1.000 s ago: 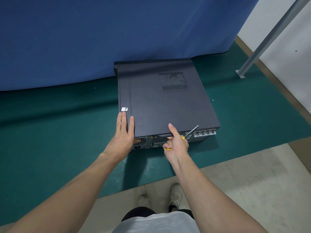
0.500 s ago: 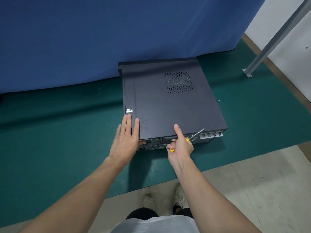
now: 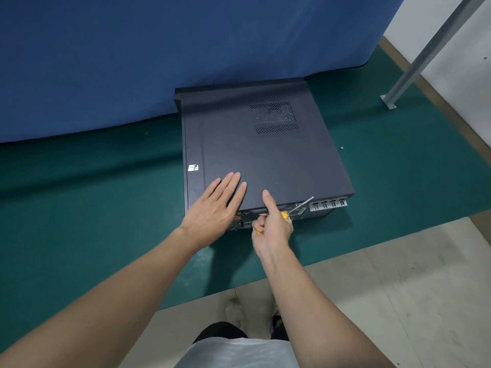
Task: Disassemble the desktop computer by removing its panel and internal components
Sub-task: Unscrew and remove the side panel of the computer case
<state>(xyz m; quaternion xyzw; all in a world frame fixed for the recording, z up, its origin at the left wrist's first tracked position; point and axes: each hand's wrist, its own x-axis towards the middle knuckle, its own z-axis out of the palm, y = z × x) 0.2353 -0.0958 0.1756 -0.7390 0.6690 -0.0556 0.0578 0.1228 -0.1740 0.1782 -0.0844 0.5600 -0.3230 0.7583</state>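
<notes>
White shirt (image 3: 239,354), dark shorts (image 3: 221,332), pale shoes (image 3: 234,312)

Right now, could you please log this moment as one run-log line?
left hand: fingers flat on dark grey metal side panel | right hand: grips yellow-handled screwdriver, one finger on panel edge | panel: not yet off

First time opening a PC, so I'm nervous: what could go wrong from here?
1. The right hand grips the screwdriver while its thumb presses the panel; if the panel slips suddenly, the tip could jab the rear slots.
2. The left hand lies flat on the panel with its thumb tucked below the near edge; that edge may pinch or cut it.
</notes>
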